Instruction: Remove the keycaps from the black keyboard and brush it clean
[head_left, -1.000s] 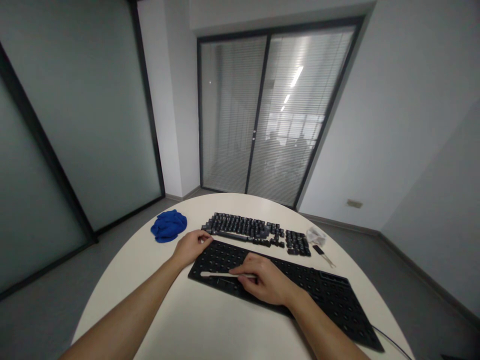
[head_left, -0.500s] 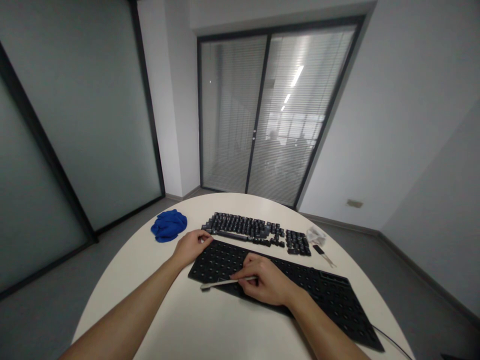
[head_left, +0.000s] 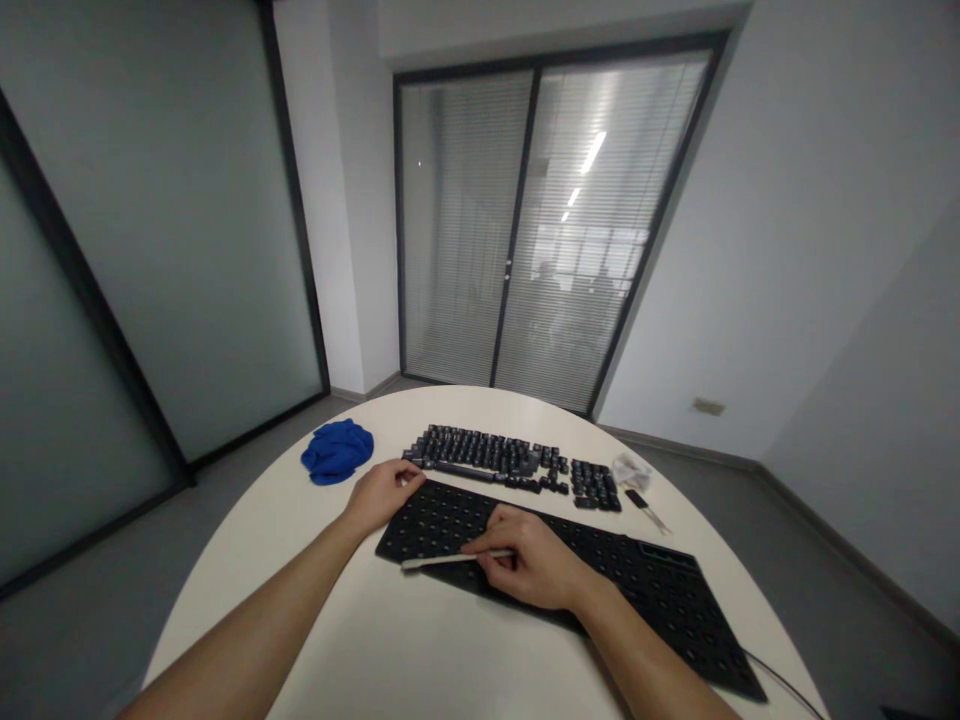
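Note:
A black keyboard (head_left: pixel 660 610) with its keycaps off lies at a slant on the table. At its far left corner, my left hand (head_left: pixel 386 492) is closed, with thumb and fingertips on the edge. My right hand (head_left: pixel 529 560), over the left half of the keyboard, pinches a thin white toothbrush (head_left: pixel 442 563). The toothbrush points left, and its head is by the keyboard's near left edge. Behind the keyboard, loose black keycaps (head_left: pixel 480 450) are laid out in rows, with a separate block of number-pad keycaps (head_left: pixel 595 485) to the right.
A crumpled blue cloth (head_left: pixel 337 450) sits at the table's left. On the right are a clear plastic bag (head_left: pixel 632 470) and a small black-handled tool with wire prongs (head_left: pixel 646 507). A cable (head_left: pixel 784 682) runs off the keyboard's right end over the round white table (head_left: pixel 390 660).
The toothbrush has tipped slightly, its head now a little higher. My right hand has barely shifted, and my left hand stays at the corner.

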